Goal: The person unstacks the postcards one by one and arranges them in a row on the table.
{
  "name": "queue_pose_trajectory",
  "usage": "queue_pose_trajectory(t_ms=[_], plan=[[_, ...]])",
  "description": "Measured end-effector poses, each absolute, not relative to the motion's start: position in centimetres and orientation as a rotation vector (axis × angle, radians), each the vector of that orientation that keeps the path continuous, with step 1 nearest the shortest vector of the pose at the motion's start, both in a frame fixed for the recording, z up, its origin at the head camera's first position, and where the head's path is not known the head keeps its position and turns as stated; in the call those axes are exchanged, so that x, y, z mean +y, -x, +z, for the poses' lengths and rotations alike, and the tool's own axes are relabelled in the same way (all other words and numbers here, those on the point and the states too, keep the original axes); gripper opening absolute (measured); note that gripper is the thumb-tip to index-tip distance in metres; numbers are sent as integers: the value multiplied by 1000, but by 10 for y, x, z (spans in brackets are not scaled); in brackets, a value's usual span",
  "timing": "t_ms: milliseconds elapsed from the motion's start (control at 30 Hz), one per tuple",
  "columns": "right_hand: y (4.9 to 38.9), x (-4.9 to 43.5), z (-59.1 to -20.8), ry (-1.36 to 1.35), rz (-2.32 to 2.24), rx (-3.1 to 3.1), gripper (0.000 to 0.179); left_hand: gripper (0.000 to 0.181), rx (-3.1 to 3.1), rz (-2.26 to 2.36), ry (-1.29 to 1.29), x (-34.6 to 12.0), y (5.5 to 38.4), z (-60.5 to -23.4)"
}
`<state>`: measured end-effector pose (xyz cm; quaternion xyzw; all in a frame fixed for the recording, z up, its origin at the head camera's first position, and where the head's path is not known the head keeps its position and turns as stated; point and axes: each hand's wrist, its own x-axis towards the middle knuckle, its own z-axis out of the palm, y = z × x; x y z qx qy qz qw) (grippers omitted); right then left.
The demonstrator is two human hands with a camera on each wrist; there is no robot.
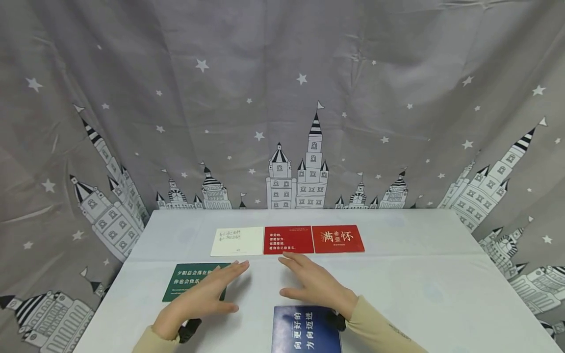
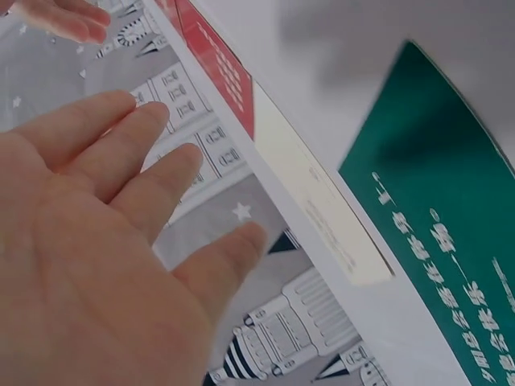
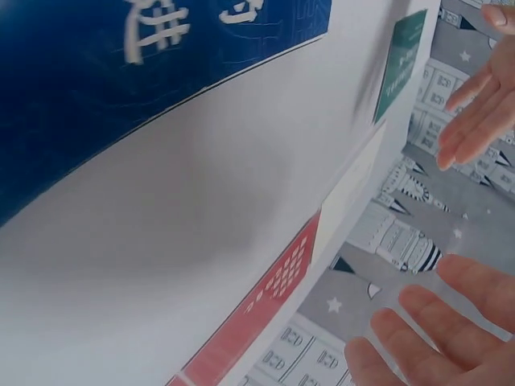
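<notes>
Flat, white-lettered green card [image 1: 187, 275] at left, blue card [image 1: 304, 331] nearer

A white-covered table [image 1: 423, 289] bears a cream card [image 1: 237, 241], red card [image 1: 289, 240], second red card [image 1: 338, 239], green card [image 1: 189, 279] and blue card [image 1: 287, 331].

In the head view, the right part of the green card [image 1: 187, 278] is covered by the left hand [image 1: 205, 294], so the ends of its printed lines are hidden. The blue card [image 1: 304, 331] is cut off by the bottom edge, its upper right corner hidden by the wrist of the right hand [image 1: 315, 282]. The fine print on the left red card [image 1: 288, 239] and right red card [image 1: 338, 239] is too small to be read. In the left wrist view, the green card is cropped by the right and bottom edges.
</notes>
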<state>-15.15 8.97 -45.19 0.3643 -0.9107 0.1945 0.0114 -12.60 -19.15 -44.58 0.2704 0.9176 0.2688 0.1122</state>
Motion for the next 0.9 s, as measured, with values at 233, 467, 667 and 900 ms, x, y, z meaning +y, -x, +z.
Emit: queue_pose_trajectory(t_ms=[233,467,667,900], plan=[[143,108,-454,-1067,635,-2865,71,83,2712,751,-839,-176,121,-448],[132,126,-460,-1036,652,-2871,70,84,2707,740,-876,-164,116,-451],[123,136,-465,-962,707,-2967,71,88,2682,743,-884,-153,112,-454],[113,145,-471,-908,734,-3027,72,91,2620,720,-876,-135,107,-461]])
